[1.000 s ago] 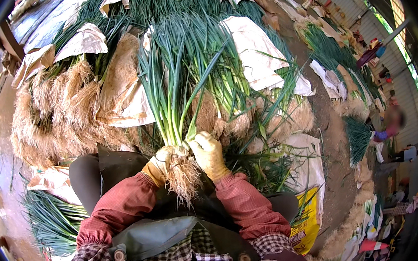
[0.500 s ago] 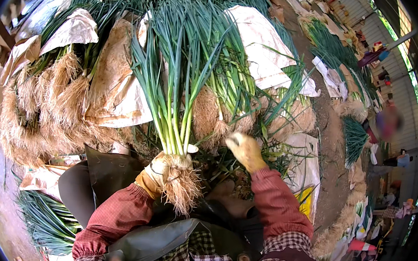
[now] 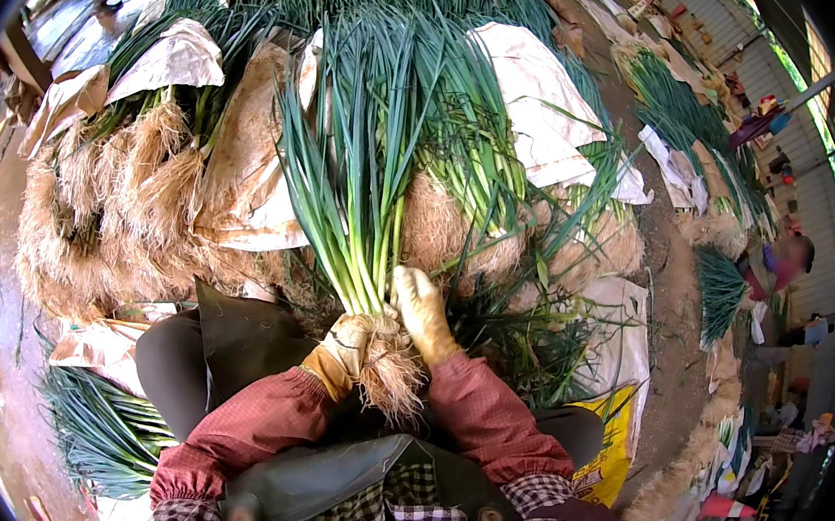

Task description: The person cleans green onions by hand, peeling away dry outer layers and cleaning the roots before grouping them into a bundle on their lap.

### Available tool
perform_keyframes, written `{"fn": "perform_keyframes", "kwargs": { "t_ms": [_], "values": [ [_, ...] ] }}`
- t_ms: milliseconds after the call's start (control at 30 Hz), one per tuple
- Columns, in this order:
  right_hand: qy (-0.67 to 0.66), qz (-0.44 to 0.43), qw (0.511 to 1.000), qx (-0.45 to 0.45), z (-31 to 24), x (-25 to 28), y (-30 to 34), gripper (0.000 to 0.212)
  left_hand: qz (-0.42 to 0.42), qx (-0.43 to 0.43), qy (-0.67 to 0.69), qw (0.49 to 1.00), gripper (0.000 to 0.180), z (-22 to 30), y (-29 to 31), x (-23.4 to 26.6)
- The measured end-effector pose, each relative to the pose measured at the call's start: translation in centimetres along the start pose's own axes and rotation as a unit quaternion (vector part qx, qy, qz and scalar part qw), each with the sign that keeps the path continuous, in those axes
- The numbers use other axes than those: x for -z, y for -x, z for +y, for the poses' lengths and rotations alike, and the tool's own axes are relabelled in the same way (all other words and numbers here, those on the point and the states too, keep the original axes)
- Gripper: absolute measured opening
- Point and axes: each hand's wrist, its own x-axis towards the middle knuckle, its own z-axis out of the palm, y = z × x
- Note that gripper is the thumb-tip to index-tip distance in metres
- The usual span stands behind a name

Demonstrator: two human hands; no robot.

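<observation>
Upright in front of me is a bunch of green onions (image 3: 363, 255), with long green leaves, pale stems and a tuft of tan roots at the bottom. My left hand (image 3: 341, 349), in a yellowish work glove, is closed around the white bases just above the roots. Against the right side of the same stems lies my gloved right hand (image 3: 419, 313). Its fingers are curled in on the outer stalks; the fingertips are partly hidden.
Rooted green onions (image 3: 143, 184) lie in a heap at the left, partly under pale sacks (image 3: 538, 101). Loose leaves (image 3: 530, 342) are strewn by my right arm, beside a yellow-and-white sack (image 3: 613, 445). Another bundle (image 3: 105, 421) rests at lower left. Other people sit far right.
My right hand has come left and inward from beside the bunch onto its stems. My left hand keeps its hold. The view has shifted slightly.
</observation>
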Motion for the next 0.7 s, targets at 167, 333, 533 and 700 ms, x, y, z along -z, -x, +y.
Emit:
{"fn": "perform_keyframes", "kwargs": {
  "t_ms": [167, 333, 533, 700],
  "values": [
    [-0.309, -0.070, 0.937, -0.148, -5.1, 0.4, 0.3, 0.032, -0.124, -0.013, -0.023, 0.992, 0.017, 1.3, 1.4, -0.6],
    [-0.371, -0.099, 0.909, -0.165, 2.7, 0.4, -0.7, 0.034, -0.105, 0.001, -0.019, 0.994, 0.025, 0.3, 0.5, 0.7],
    [0.225, -0.292, 0.923, -0.107, 11.1, 2.0, 2.7, 0.030, 0.009, 0.057, -0.121, 0.991, 0.017, 0.6, 0.4, 2.0],
    [0.331, -0.271, 0.903, 0.037, 3.8, 5.0, 1.3, 0.028, -0.130, -0.145, -0.103, 0.975, 0.021, 4.6, 5.1, -3.0]
  ]
}}
